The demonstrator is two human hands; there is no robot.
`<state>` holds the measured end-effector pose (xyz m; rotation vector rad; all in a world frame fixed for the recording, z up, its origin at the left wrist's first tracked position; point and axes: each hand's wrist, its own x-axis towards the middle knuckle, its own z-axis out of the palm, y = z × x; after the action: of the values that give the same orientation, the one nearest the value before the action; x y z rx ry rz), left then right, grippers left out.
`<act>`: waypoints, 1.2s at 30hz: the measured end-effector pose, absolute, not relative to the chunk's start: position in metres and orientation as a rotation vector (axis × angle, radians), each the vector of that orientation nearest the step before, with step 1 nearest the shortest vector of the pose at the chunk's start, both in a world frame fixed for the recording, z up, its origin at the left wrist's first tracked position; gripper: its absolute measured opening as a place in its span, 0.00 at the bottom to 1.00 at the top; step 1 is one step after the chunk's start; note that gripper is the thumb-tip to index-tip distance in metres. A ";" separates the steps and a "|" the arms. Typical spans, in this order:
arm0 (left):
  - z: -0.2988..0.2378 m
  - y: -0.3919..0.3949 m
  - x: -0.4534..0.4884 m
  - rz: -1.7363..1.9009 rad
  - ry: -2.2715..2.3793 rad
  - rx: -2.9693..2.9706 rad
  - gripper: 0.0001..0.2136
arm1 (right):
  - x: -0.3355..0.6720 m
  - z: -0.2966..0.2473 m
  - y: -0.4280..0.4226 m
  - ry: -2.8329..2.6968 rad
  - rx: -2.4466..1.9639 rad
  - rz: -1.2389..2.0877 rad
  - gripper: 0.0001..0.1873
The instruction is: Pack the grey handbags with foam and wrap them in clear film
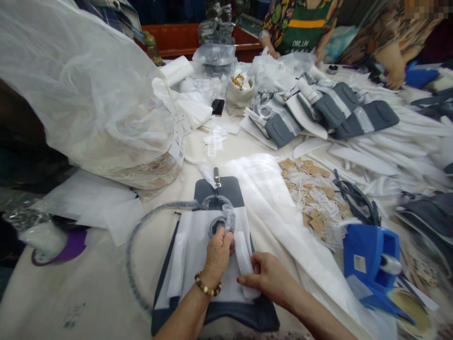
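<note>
A dark blue-grey bag [244, 311] lies flat in front of me, with its flap [231, 186] and small buckle at the far end. White sheet [198, 255] covers its middle, with a white wrapped strip along each side. My left hand [217, 255], wearing a beaded bracelet, has its fingers closed on a plastic-wrapped strap [230, 217] coiled over the sheet. This strap also loops out to the left of the bag. My right hand [269, 274] is at the right white strip [244, 257], thumb and curled fingers apart, with nothing visible between them.
To the right lie cardboard tags [314, 189], a blue tape dispenser [368, 259] and a long white sheet [269, 198]. Wrapped bags [329, 108] are piled behind. A large plastic sack [106, 94] stands at left. Co-workers' hands [394, 71] show across the table.
</note>
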<state>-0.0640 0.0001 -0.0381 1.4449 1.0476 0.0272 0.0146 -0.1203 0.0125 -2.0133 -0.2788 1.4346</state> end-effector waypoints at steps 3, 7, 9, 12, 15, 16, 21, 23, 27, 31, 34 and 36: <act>-0.035 0.000 -0.064 0.059 1.054 1.418 0.10 | 0.017 0.015 -0.126 -0.133 -1.793 1.507 0.12; -0.031 0.002 -0.064 0.060 1.027 1.399 0.11 | 0.013 0.026 -0.142 -0.053 -1.330 1.414 0.15; -0.030 0.004 -0.065 0.042 0.991 1.405 0.10 | 0.010 0.027 -0.143 -0.039 -1.259 1.349 0.15; -0.024 0.007 -0.067 0.000 0.905 1.438 0.11 | 0.007 0.017 -0.130 0.063 -1.189 1.230 0.16; -0.012 0.008 -0.071 -0.081 0.788 1.473 0.11 | 0.005 0.001 -0.112 0.196 -1.080 1.146 0.19; -0.007 0.008 -0.072 -0.108 0.764 1.487 0.10 | 0.005 -0.003 -0.107 0.227 -1.057 1.140 0.19; 0.009 0.006 -0.077 -0.199 0.762 1.568 0.11 | 0.003 -0.011 -0.100 0.280 -0.985 1.197 0.23; 0.009 0.003 -0.080 -0.216 0.764 1.587 0.11 | 0.002 -0.011 -0.101 0.302 -0.960 1.232 0.23; 0.007 -0.001 -0.085 -0.247 0.739 1.676 0.13 | 0.002 -0.015 -0.104 0.318 -0.912 1.256 0.23; 0.014 -0.002 -0.088 -0.252 0.644 1.696 0.14 | 0.003 -0.023 -0.101 0.361 -0.890 1.271 0.24; 0.014 -0.006 -0.088 -0.223 0.682 1.777 0.14 | 0.002 -0.031 -0.096 0.388 -0.878 1.234 0.24; 0.007 -0.010 -0.091 -0.214 0.784 1.885 0.15 | -0.001 -0.033 -0.092 0.411 -0.869 1.191 0.24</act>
<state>-0.0909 -0.0105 0.0068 1.8850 0.7836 -0.2144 -0.0013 -0.0917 -0.0333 -0.8687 0.4109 1.1914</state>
